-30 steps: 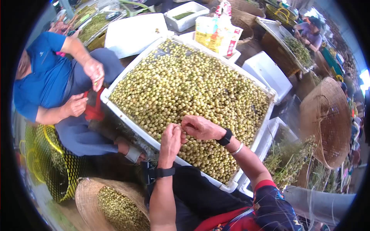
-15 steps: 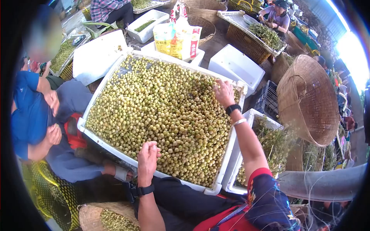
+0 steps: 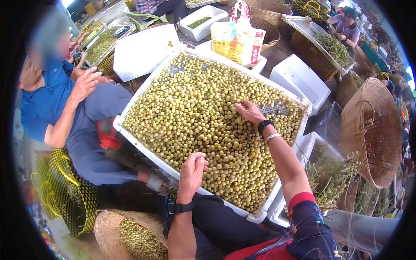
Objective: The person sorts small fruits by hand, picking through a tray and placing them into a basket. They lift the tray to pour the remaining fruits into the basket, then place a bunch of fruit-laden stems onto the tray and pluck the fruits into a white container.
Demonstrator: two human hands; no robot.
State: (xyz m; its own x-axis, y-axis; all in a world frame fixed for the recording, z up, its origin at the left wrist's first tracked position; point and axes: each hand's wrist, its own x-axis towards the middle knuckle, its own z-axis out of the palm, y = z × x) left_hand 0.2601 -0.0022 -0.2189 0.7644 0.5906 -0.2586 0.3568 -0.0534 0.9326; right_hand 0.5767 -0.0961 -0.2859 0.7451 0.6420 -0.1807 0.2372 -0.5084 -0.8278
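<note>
Toward the far right corner of tray (image 3: 148, 151), fruits (image 3: 195, 117) lie under right hand (image 3: 251, 113), fingers parted; left hand (image 3: 193, 171), nearer, hides its grip, I cannot tell.

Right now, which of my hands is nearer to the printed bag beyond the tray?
Right. Your right hand is at the fruits toward the far side of the tray, short of the printed bag; your left hand is by the near edge, farther away.

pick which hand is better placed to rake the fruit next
Probably the right hand: its fingers touch the fruit beside bare mesh, while the left hand is by the tray's near rim.
</note>
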